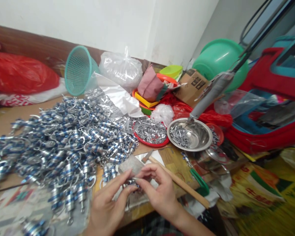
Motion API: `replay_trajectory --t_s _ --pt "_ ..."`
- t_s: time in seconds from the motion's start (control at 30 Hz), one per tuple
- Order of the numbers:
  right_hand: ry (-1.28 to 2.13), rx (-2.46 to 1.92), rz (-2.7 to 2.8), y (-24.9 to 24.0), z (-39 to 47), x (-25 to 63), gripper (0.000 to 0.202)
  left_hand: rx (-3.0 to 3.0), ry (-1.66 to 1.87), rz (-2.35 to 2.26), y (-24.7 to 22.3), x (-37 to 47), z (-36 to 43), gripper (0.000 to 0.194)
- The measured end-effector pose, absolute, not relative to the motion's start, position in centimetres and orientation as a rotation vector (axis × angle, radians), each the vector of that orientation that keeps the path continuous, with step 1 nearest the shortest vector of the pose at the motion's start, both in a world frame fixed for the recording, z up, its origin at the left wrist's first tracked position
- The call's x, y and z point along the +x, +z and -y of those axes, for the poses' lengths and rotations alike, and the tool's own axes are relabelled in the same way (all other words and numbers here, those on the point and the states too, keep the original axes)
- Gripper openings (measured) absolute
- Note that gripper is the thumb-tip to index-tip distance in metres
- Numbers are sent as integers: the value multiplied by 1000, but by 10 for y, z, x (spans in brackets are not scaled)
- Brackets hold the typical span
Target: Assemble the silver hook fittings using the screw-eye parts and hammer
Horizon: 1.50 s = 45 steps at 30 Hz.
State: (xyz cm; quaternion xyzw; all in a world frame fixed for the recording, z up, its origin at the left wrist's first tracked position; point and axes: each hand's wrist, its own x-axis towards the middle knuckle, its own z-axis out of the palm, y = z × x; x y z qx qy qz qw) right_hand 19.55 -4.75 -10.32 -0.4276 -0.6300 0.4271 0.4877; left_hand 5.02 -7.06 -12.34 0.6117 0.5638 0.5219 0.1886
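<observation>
My left hand (107, 205) and my right hand (161, 188) meet at the front edge of the table. Between their fingertips is a small blue-and-silver metal piece (132, 182), mostly hidden by the fingers. Both hands are closed on it, thumbs and index fingers pinching from either side. Beneath and just beyond lies a grey metal block (130, 165). A hammer with a wooden handle (186, 187) rests to the right, its head near the block. Left of the hands spreads a large heap of similar blue-and-silver metal pieces (64, 141), many with hooks or rings.
Behind the hammer stand a red-rimmed tray (151, 144) of small metal parts and a steel bowl (206, 144) holding metal pins. A grey bar (208, 93) slants over the bowl. Farther back are a turquoise basket (77, 70), plastic bags (121, 68) and a green basin (218, 62).
</observation>
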Motion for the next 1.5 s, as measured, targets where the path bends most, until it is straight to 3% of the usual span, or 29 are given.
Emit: replay_trajectory --t_s 0.17,0.43,0.53,0.67,0.8,1.0,1.2,1.5 --pt "1114 -1007 1479 -100 52 196 20 1725 1462 -1531 -123 55 73 41" --pt "1202 -1015 1472 -101 58 202 16 1648 1418 -1527 -116 55 76 17" --pt "1070 -972 1591 -103 64 205 19 1484 1404 -1459 -111 57 76 9" --pt "497 -749 1916 -108 69 210 38 1223 1429 -1382 -108 58 78 7" --pt "105 -574 2111 -107 67 216 33 1203 1380 -1383 -105 56 81 10" --pt "77 -496 2146 -99 62 221 32 1284 1306 -1361 -103 53 80 9" --pt "119 -493 2074 -105 63 220 29 1177 1447 -1358 -109 62 86 8" --pt "92 -463 2137 -107 62 227 27 1488 1404 -1435 -110 52 83 4"
